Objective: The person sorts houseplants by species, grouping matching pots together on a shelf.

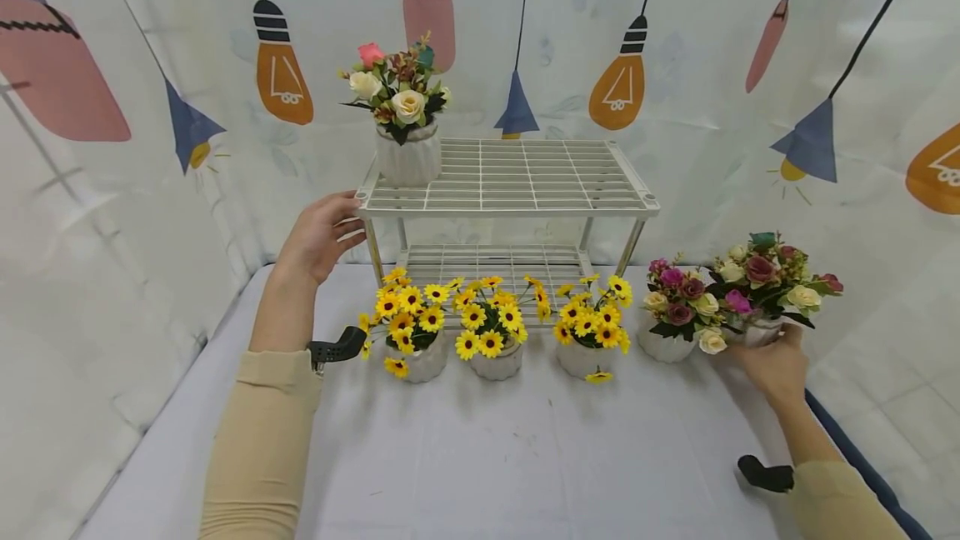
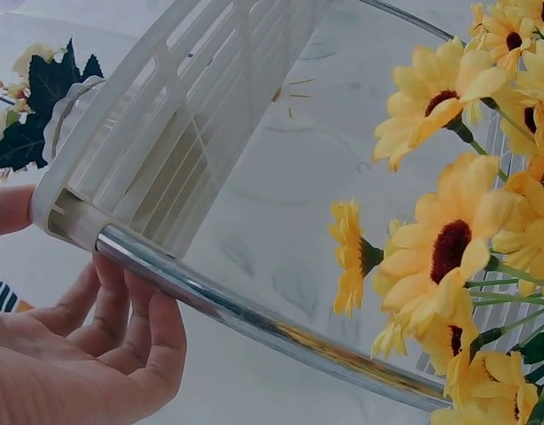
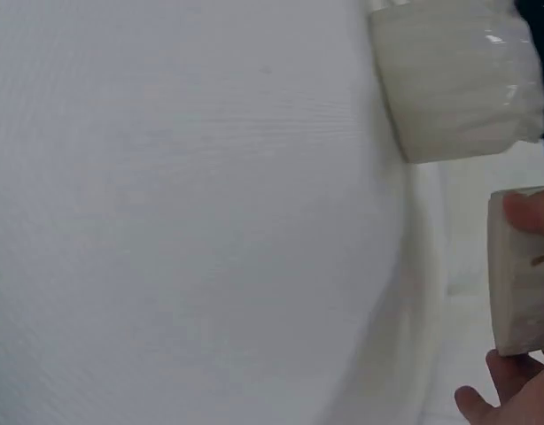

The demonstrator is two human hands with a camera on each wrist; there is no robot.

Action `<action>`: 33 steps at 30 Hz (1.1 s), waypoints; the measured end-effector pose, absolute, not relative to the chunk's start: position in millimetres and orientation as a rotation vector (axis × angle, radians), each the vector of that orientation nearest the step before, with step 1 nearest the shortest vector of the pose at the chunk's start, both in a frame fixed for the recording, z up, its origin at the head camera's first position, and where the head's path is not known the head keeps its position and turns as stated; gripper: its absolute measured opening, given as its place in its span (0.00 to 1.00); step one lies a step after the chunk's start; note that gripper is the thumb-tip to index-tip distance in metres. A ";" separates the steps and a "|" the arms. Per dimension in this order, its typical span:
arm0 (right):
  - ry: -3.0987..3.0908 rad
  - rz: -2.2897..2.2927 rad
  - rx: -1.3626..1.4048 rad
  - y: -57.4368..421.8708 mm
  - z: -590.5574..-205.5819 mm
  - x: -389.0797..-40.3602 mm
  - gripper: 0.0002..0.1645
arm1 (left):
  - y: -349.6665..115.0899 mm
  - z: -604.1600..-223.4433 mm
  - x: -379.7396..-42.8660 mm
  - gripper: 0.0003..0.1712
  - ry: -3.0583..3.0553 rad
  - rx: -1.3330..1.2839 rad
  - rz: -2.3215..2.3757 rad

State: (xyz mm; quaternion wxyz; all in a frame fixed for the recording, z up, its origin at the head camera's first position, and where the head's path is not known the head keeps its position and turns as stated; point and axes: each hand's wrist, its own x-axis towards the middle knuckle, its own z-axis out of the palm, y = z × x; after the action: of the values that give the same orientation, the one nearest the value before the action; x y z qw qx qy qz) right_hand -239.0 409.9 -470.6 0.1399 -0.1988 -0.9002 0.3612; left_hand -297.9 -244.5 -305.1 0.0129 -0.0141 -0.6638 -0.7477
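The right hand point(image 1: 772, 363) grips the rightmost potted rose bouquet point(image 1: 765, 277) by its pot point(image 1: 761, 332), at the right side of the table point(image 1: 487, 457), just beside another potted bouquet point(image 1: 678, 302); the left hand point(image 1: 318, 238) holds the front left corner of the white two-tier rack point(image 1: 510, 212), near potted yellow daisies point(image 1: 408, 302)

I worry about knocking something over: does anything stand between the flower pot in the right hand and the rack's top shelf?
Yes: another flower pot stands left of the held pot, between it and the rack. Above its blooms, nothing visible blocks the top shelf's right end.
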 end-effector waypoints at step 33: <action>-2.467 1.151 -0.151 325.3 -333.8 -219.5 0.63 | -242.4 -305.3 -297.0 0.39 -2.075 -0.051 -2.323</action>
State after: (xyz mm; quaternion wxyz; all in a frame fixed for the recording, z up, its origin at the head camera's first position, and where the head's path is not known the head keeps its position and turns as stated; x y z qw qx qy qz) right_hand -219.5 325.3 -333.8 0.2060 -0.0541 -0.8855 0.4130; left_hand -297.0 -242.4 -305.3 0.0132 -0.0165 -0.6659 -0.7457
